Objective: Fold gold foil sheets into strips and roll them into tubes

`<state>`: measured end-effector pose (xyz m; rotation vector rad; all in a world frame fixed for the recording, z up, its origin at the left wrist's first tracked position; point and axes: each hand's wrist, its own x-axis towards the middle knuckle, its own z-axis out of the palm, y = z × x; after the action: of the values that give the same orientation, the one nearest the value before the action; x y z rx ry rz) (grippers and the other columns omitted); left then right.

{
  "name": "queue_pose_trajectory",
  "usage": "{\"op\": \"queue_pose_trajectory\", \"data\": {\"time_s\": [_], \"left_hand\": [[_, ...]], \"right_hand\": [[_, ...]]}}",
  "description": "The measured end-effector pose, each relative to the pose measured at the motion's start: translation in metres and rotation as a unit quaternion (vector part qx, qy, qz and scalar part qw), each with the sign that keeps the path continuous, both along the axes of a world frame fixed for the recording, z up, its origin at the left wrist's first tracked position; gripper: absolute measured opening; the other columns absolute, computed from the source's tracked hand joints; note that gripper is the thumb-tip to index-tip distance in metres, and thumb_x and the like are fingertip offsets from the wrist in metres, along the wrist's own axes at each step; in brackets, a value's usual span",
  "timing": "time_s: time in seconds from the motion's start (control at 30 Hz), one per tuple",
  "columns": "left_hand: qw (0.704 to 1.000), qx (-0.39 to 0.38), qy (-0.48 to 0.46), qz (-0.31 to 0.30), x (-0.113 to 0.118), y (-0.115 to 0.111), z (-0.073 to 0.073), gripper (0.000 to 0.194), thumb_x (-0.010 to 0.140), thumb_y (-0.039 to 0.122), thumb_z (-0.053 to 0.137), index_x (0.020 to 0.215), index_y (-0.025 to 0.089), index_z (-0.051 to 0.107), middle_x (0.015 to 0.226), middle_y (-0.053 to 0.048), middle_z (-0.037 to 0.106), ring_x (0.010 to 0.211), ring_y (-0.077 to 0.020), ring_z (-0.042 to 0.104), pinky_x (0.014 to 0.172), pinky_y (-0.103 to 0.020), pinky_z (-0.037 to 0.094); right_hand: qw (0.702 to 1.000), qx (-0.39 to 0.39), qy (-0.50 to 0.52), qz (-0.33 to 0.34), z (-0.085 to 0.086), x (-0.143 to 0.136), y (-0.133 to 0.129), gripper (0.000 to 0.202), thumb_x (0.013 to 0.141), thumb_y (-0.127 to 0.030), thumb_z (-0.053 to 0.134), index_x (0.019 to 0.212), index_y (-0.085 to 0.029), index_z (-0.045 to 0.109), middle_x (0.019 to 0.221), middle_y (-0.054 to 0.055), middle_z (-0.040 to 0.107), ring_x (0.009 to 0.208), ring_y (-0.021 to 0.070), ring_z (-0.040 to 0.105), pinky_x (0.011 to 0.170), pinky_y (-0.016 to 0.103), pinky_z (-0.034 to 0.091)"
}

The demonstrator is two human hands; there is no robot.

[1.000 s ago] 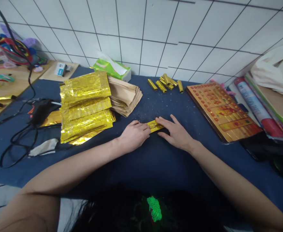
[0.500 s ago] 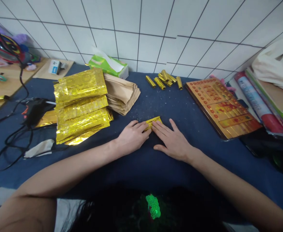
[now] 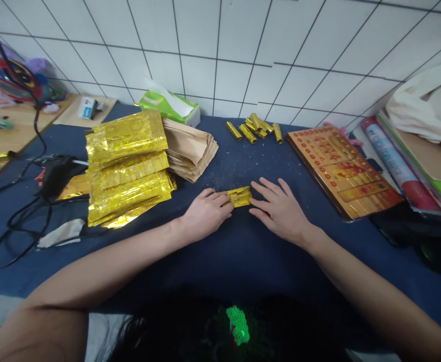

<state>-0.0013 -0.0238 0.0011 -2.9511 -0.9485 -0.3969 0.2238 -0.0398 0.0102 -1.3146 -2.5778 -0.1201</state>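
Observation:
A small folded piece of gold foil paper [image 3: 240,197] lies flat on the dark blue cloth [image 3: 220,256] in front of me. My left hand [image 3: 207,213] grips its left end, fingers closed together over it. At its right end is my right hand [image 3: 279,208], fingers spread, the fingertips close to the edge. Several short gold rolls [image 3: 256,126] lie in a loose group near the wall. To the left, a stack of gold foil sheets [image 3: 128,166] overlaps a pile of brown paper [image 3: 190,148].
A green tissue box [image 3: 173,108] stands by the tiled wall. On the left lie a black glue gun [image 3: 57,173], its cable and a white scrap [image 3: 63,234]. An orange-gold patterned pack [image 3: 344,168] and a red-and-blue roll [image 3: 394,161] are at the right.
My right hand has lifted off the gold foil piece and moved right, its fingers spreading. More of the foil shows. My left hand has stayed on its left end.

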Motion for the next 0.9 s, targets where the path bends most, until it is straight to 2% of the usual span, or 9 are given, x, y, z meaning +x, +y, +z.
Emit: {"op": "queue_pose_trajectory", "data": {"time_s": [0.07, 0.13, 0.3, 0.43, 0.53, 0.67, 0.77, 0.9], "left_hand": [[1.0, 0.007, -0.003, -0.009, -0.001, 0.002, -0.001, 0.018, 0.087, 0.018, 0.046, 0.097, 0.018, 0.06, 0.101, -0.004, 0.065, 0.101, -0.0173, 0.058, 0.092, -0.035, 0.036], [1.0, 0.01, -0.002, -0.016, -0.002, 0.004, -0.002, 0.019, 0.085, 0.013, 0.047, 0.097, 0.018, 0.061, 0.101, -0.004, 0.065, 0.1, -0.0169, 0.058, 0.094, -0.036, 0.034], [1.0, 0.002, 0.004, -0.023, -0.004, 0.005, -0.003, 0.02, 0.083, 0.012, 0.048, 0.098, 0.018, 0.06, 0.103, -0.005, 0.063, 0.104, -0.0185, 0.056, 0.097, -0.039, 0.033], [1.0, 0.001, 0.002, -0.024, -0.003, 0.004, -0.002, 0.02, 0.083, 0.012, 0.047, 0.097, 0.017, 0.061, 0.105, -0.007, 0.061, 0.108, -0.0203, 0.052, 0.097, -0.04, 0.034], [1.0, 0.007, -0.014, -0.009, -0.003, 0.003, -0.002, 0.018, 0.083, 0.014, 0.049, 0.093, 0.016, 0.063, 0.114, -0.011, 0.056, 0.113, -0.0235, 0.047, 0.095, -0.039, 0.037], [0.999, 0.011, -0.031, -0.003, -0.002, 0.002, -0.002, 0.018, 0.084, 0.015, 0.048, 0.093, 0.015, 0.064, 0.119, -0.013, 0.051, 0.114, -0.0251, 0.045, 0.094, -0.039, 0.039], [0.999, 0.007, -0.037, -0.005, -0.002, 0.002, -0.001, 0.019, 0.084, 0.013, 0.046, 0.093, 0.014, 0.064, 0.116, -0.012, 0.053, 0.111, -0.0233, 0.047, 0.092, -0.037, 0.041], [0.999, -0.024, -0.025, -0.018, -0.001, 0.002, 0.001, 0.022, 0.084, 0.009, 0.043, 0.096, 0.013, 0.062, 0.107, -0.008, 0.057, 0.103, -0.0203, 0.048, 0.088, -0.033, 0.042]], "right_hand": [[0.997, -0.025, 0.067, -0.009, 0.003, -0.002, 0.013, 0.024, 0.088, -0.029, 0.045, 0.089, -0.02, 0.068, 0.107, 0.006, 0.066, 0.099, 0.0204, 0.058, 0.091, 0.039, 0.042], [0.991, -0.059, 0.11, -0.045, 0.006, -0.006, 0.029, 0.023, 0.088, -0.024, 0.044, 0.09, -0.019, 0.067, 0.093, 0.005, 0.068, 0.087, 0.0172, 0.06, 0.08, 0.031, 0.046], [0.975, -0.206, 0.022, -0.079, 0.014, -0.018, 0.061, 0.016, 0.081, -0.027, 0.051, 0.08, -0.021, 0.066, 0.082, 0.001, 0.064, 0.074, 0.016, 0.058, 0.063, 0.027, 0.041], [0.964, -0.253, -0.007, -0.078, 0.015, -0.022, 0.065, 0.008, 0.075, -0.026, 0.055, 0.075, -0.022, 0.061, 0.075, -0.001, 0.06, 0.067, 0.0135, 0.054, 0.056, 0.025, 0.035], [0.971, -0.231, 0.005, -0.057, 0.012, -0.023, 0.057, 0.006, 0.075, -0.018, 0.051, 0.073, -0.02, 0.056, 0.074, -0.001, 0.057, 0.065, 0.0118, 0.052, 0.057, 0.024, 0.034], [0.99, -0.143, -0.005, -0.009, 0.011, -0.023, 0.043, 0.013, 0.077, -0.011, 0.045, 0.077, -0.019, 0.054, 0.078, 0.002, 0.053, 0.071, 0.0133, 0.049, 0.061, 0.024, 0.035], [0.995, -0.087, -0.048, 0.025, 0.012, -0.023, 0.035, 0.016, 0.079, -0.009, 0.042, 0.076, -0.018, 0.056, 0.08, 0.004, 0.053, 0.073, 0.0152, 0.047, 0.062, 0.026, 0.035], [0.994, -0.063, -0.077, 0.054, 0.013, -0.023, 0.031, 0.019, 0.08, -0.009, 0.042, 0.075, -0.017, 0.059, 0.08, 0.006, 0.054, 0.072, 0.016, 0.045, 0.064, 0.028, 0.035]]}}
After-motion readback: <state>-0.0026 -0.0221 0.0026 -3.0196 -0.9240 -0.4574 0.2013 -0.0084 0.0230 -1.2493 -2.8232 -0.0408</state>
